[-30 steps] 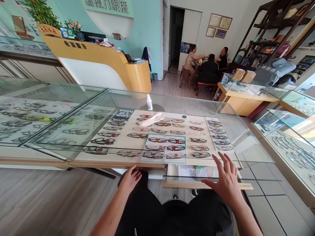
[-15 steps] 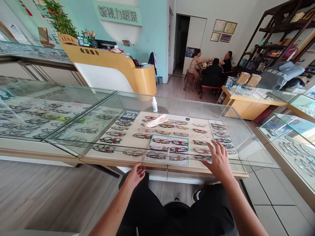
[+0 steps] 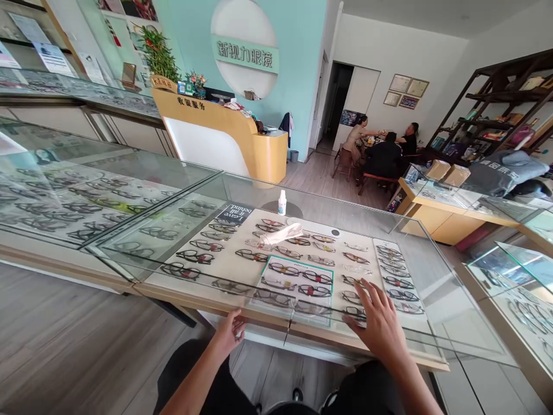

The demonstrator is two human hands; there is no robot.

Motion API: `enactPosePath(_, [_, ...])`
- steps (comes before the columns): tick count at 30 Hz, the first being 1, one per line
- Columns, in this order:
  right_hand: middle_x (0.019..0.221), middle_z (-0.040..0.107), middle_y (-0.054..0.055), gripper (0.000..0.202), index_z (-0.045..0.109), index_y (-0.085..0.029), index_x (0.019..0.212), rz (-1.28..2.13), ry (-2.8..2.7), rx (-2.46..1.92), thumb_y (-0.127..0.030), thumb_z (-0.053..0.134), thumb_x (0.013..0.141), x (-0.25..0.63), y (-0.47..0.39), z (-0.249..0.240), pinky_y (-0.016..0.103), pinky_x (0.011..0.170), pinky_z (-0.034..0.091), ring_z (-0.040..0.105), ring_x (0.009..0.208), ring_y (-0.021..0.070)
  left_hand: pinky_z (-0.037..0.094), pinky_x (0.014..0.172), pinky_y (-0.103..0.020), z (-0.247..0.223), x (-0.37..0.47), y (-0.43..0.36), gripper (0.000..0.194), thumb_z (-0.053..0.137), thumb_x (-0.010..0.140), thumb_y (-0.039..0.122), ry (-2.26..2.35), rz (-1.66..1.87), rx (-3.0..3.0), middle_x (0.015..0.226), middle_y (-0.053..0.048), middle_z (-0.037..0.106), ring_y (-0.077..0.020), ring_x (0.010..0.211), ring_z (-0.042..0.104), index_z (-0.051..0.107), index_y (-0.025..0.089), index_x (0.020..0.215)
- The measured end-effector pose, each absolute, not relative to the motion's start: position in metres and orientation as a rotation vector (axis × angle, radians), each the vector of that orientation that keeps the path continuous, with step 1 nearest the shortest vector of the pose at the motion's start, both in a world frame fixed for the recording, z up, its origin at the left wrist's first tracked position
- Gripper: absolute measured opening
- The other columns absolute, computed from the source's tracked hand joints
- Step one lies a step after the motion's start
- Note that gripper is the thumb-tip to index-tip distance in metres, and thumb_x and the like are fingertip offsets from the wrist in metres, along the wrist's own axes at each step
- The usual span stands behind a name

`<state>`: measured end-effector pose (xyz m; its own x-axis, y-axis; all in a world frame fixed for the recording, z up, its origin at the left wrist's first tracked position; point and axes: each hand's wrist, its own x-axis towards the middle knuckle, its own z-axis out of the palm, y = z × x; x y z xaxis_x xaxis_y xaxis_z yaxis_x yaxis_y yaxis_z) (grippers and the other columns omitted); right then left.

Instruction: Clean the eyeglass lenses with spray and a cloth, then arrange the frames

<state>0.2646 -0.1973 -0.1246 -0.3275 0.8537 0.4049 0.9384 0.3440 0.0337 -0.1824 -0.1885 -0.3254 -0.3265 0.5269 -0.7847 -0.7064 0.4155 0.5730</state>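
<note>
My right hand (image 3: 379, 318) is over the front right part of the glass display case (image 3: 363, 222), fingers spread and holding nothing. Whether its fingertips touch the glass I cannot tell. Rows of eyeglasses (image 3: 316, 277) show through the glass, several of them close to that hand. Down at the case's wooden front edge (image 3: 263, 316) is my left hand (image 3: 227, 335), loosely curled with thumb and fingers apart, nothing visible in it. On the glass top stand a small white bottle (image 3: 282, 203) and, nearer to me, a crumpled pale cloth (image 3: 283, 234).
Another glass case (image 3: 108, 190) adjoins on the left, and more glass cases (image 3: 518, 288) stand at right. Beyond is a wooden cashier counter (image 3: 271, 155). Several people (image 3: 382, 153) sit around a table at the back. My legs are below the case's front edge.
The camera view has shifted, so the room sits lower and farther right in the picture. Both hands stay near the case's front, the right one still spread. Bottle and cloth remain in place.
</note>
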Motion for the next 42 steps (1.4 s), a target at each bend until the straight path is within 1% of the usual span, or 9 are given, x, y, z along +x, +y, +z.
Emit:
enactPosePath(5, [0.170, 0.059, 0.011, 0.084, 0.043, -0.028, 0.172, -0.476, -2.321, -1.571, -0.072, 0.063, 0.103, 0.268, -0.201, -0.133, 0.055, 0.114, 0.054, 0.058, 0.151, 0.0395, 0.046, 0.062, -0.026, -0.327, -0.189, -0.192, 0.027, 0.080, 0.088, 0.029, 1.432, 1.126, -0.154, 0.084, -0.001, 0.069, -0.0216, 0.076, 0.076, 0.054, 0.022, 0.081])
enactPosePath(12, [0.173, 0.057, 0.009, 0.089, 0.032, -0.031, 0.179, -0.490, -2.324, -1.589, -0.072, 0.060, 0.105, 0.269, -0.210, -0.135, 0.054, 0.113, 0.055, 0.060, 0.152, 0.0394, 0.046, 0.059, -0.026, -0.327, -0.196, -0.192, 0.025, 0.072, 0.096, 0.032, 1.435, 0.984, -0.158, 0.087, -0.006, 0.077, -0.0213, 0.078, 0.078, 0.056, 0.022, 0.081])
enactPosePath(18, [0.174, 0.056, 0.007, 0.098, 0.024, -0.030, 0.182, -0.515, -2.348, -1.574, -0.072, 0.065, 0.103, 0.269, -0.211, -0.133, 0.050, 0.112, 0.056, 0.060, 0.152, 0.0362, 0.047, 0.060, -0.026, -0.325, -0.198, -0.191, 0.025, 0.067, 0.099, 0.035, 1.431, 0.918, -0.157, 0.091, -0.009, 0.079, -0.0220, 0.081, 0.079, 0.054, 0.023, 0.082])
enactPosePath(24, [0.176, 0.053, 0.006, 0.093, 0.029, -0.031, 0.181, -0.438, -2.326, -1.631, -0.065, 0.068, 0.103, 0.270, -0.214, -0.131, 0.049, 0.117, 0.055, 0.057, 0.155, 0.0361, 0.048, 0.062, -0.026, -0.321, -0.209, -0.190, 0.021, 0.067, 0.099, 0.033, 1.403, 0.837, -0.103, 0.099, -0.011, 0.081, -0.0225, 0.088, 0.080, 0.057, 0.022, 0.084])
enactPosePath(28, [0.178, 0.051, 0.004, 0.091, 0.032, -0.033, 0.180, -0.357, -2.311, -1.689, -0.060, 0.071, 0.102, 0.270, -0.217, -0.129, 0.050, 0.118, 0.055, 0.055, 0.158, 0.0366, 0.048, 0.064, -0.028, -0.324, -0.216, -0.190, 0.015, 0.066, 0.096, 0.033, 1.401, 0.802, -0.052, 0.103, -0.011, 0.082, -0.0274, 0.101, 0.081, 0.059, 0.023, 0.086])
enactPosePath(30, [0.177, 0.051, 0.004, 0.090, 0.033, -0.033, 0.179, -0.344, -2.300, -1.705, -0.061, 0.071, 0.102, 0.270, -0.218, -0.127, 0.051, 0.119, 0.054, 0.054, 0.158, 0.0368, 0.048, 0.066, -0.029, -0.325, -0.218, -0.190, 0.013, 0.065, 0.096, 0.033, 1.405, 0.790, -0.024, 0.106, -0.011, 0.082, -0.0283, 0.108, 0.081, 0.060, 0.023, 0.088])
enactPosePath(34, [0.176, 0.053, 0.004, 0.090, 0.039, -0.032, 0.176, -0.320, -2.283, -1.735, -0.066, 0.072, 0.100, 0.270, -0.219, -0.123, 0.053, 0.119, 0.054, 0.055, 0.157, 0.0368, 0.048, 0.069, -0.029, -0.327, -0.221, -0.192, 0.013, 0.063, 0.099, 0.035, 1.401, 0.754, 0.032, 0.112, -0.009, 0.081, -0.0266, 0.118, 0.078, 0.064, 0.023, 0.094])
enactPosePath(38, [0.176, 0.054, 0.007, 0.088, 0.045, -0.030, 0.172, -0.307, -2.271, -1.773, -0.068, 0.073, 0.098, 0.272, -0.221, -0.120, 0.054, 0.118, 0.055, 0.056, 0.156, 0.0381, 0.046, 0.069, -0.028, -0.330, -0.222, -0.193, 0.015, 0.062, 0.102, 0.037, 1.400, 0.722, 0.067, 0.118, -0.007, 0.077, -0.0240, 0.118, 0.076, 0.066, 0.023, 0.096])
enactPosePath(42, [0.176, 0.053, 0.007, 0.089, 0.040, -0.031, 0.175, -0.324, -2.258, -1.805, -0.067, 0.071, 0.100, 0.272, -0.224, -0.118, 0.054, 0.119, 0.054, 0.056, 0.157, 0.0374, 0.044, 0.069, -0.028, -0.332, -0.223, -0.195, 0.017, 0.066, 0.100, 0.039, 1.379, 0.711, 0.088, 0.116, -0.005, 0.075, -0.0222, 0.111, 0.076, 0.066, 0.023, 0.094])
